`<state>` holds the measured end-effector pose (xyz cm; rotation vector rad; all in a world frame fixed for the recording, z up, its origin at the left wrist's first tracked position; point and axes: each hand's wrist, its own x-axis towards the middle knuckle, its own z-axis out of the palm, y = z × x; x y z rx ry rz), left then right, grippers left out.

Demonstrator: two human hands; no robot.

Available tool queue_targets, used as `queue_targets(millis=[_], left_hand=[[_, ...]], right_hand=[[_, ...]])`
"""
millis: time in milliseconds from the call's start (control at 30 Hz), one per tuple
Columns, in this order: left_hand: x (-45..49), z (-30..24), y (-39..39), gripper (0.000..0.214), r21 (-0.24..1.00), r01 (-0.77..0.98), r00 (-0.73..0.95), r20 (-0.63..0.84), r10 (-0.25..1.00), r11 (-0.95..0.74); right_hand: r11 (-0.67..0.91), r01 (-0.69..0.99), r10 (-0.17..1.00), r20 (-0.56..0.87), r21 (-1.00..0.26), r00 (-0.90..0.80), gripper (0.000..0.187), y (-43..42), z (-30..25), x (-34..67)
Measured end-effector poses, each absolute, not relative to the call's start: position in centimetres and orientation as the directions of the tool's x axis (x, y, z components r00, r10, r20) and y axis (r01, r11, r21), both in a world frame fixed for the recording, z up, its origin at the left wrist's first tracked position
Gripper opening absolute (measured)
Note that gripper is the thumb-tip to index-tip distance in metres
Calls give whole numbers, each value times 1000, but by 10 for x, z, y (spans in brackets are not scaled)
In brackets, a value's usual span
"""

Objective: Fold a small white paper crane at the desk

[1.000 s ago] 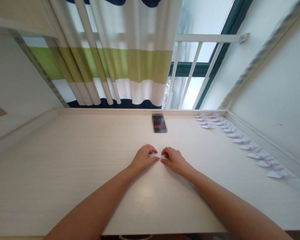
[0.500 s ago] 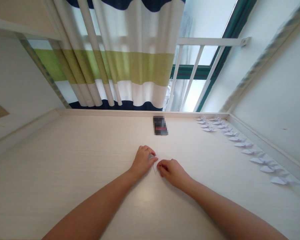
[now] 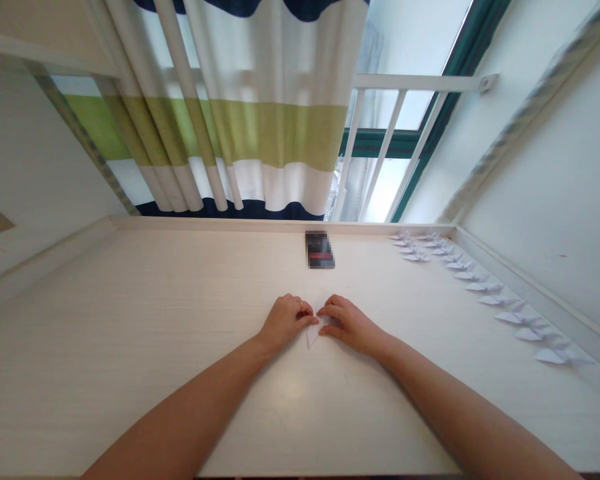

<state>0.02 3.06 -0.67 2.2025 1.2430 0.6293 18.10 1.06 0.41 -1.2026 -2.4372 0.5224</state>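
Note:
A small folded white paper piece [image 3: 313,334] lies on the pale wooden desk [image 3: 130,333], its point facing me. My left hand [image 3: 283,321], with a ring on one finger, presses its upper left edge with curled fingers. From the right, my right hand [image 3: 349,322] pinches the paper's top edge. The two hands nearly touch over the paper, which they mostly hide.
A long row of several folded white paper cranes [image 3: 485,287] runs along the desk's right side by the wall. A small dark object [image 3: 319,249], blurred, lies at the desk's back edge. A striped curtain [image 3: 250,133] and a window railing [image 3: 380,140] stand behind.
My right hand moved up and closer to the left hand, onto the paper's top. The paper turned from lying sideways to pointing toward me.

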Motion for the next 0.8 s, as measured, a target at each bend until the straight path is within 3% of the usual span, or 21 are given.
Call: queue_targets(millis=[333,800], left_hand=[[0,-9,27,10,749,478,510,188,839,-459],[-8,-5,31,16,728,437,635,167,755,-529]], right_hand=[[627,749,779,140,-215,-611,24,2,6,167],[771,591,636,229,-239,-737,19,6,6,177]])
